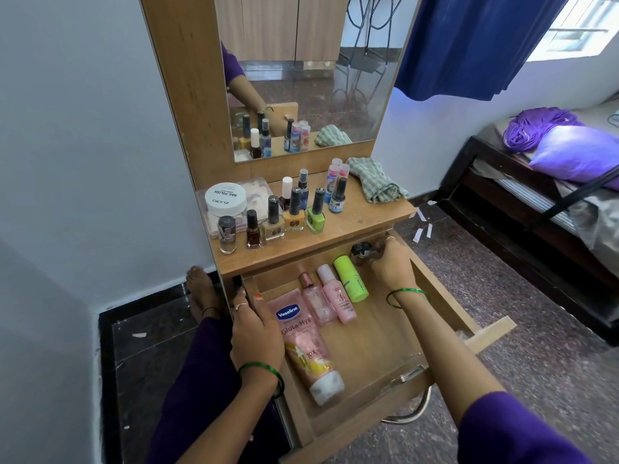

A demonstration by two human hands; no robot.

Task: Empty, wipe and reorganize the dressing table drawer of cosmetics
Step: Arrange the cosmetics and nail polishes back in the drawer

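Note:
The wooden drawer [385, 343] is pulled out below the dressing table top. A pink Vaseline tube [306, 346], two pink bottles [326, 301] and a green bottle [351, 279] lie side by side in its left half. My left hand [254, 329] grips the drawer's left wall. My right hand [390, 262] is at the drawer's back right corner, fingers closed on a small dark-capped glass bottle [361, 251]. Several nail polish bottles [294, 212], a white round tub [225, 198] and a checked cloth [376, 184] stand on the table top [355, 226].
A mirror [301, 78] rises behind the table top. A bed with a purple pillow [576, 152] stands at the right, under a blue curtain [469, 45]. My foot [202, 293] rests on the floor left of the drawer. A metal stool rim [412, 413] shows under the drawer front.

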